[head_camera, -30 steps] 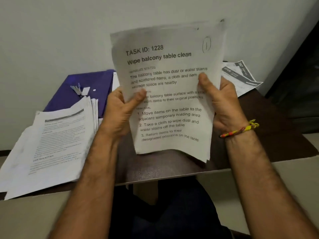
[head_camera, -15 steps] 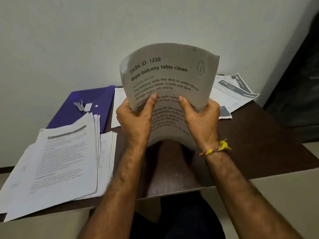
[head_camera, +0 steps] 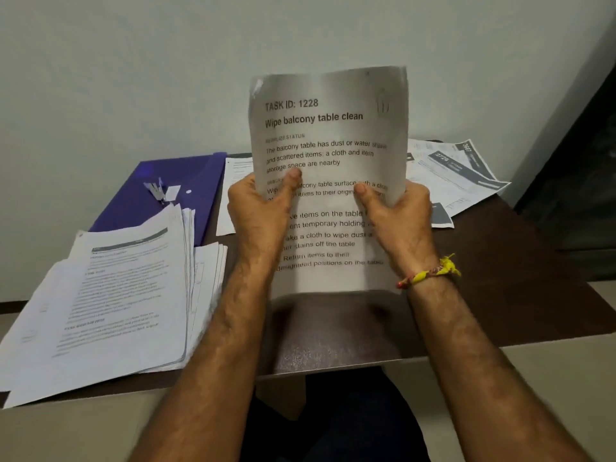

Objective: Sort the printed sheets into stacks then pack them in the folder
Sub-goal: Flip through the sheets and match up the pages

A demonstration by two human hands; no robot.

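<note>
A white printed sheet headed "TASK ID: 1228, Wipe balcony table clean" (head_camera: 328,155) stands upright in the air above the near middle of the dark brown table (head_camera: 520,261), its text facing the camera. Whether more sheets sit behind it I cannot tell. The left hand (head_camera: 258,213) grips its left edge, thumb pressed across the front of the page with the fingers hidden behind. The right hand (head_camera: 398,216) grips the right edge the same way, thumb on the print; a yellow and red thread band (head_camera: 430,273) circles that wrist. The two hands are level with each other and apart, the middle of the page between them.

On the table's left side lies a thick, fanned stack of white printed pages (head_camera: 110,301), overhanging the near edge. Behind it, against the pale wall (head_camera: 133,68), rests a flat purple plastic folder (head_camera: 173,191) with a small metal clip (head_camera: 156,190) on top. Further loose printed sheets with dark grey header bars (head_camera: 456,171) spread over the far right corner.
</note>
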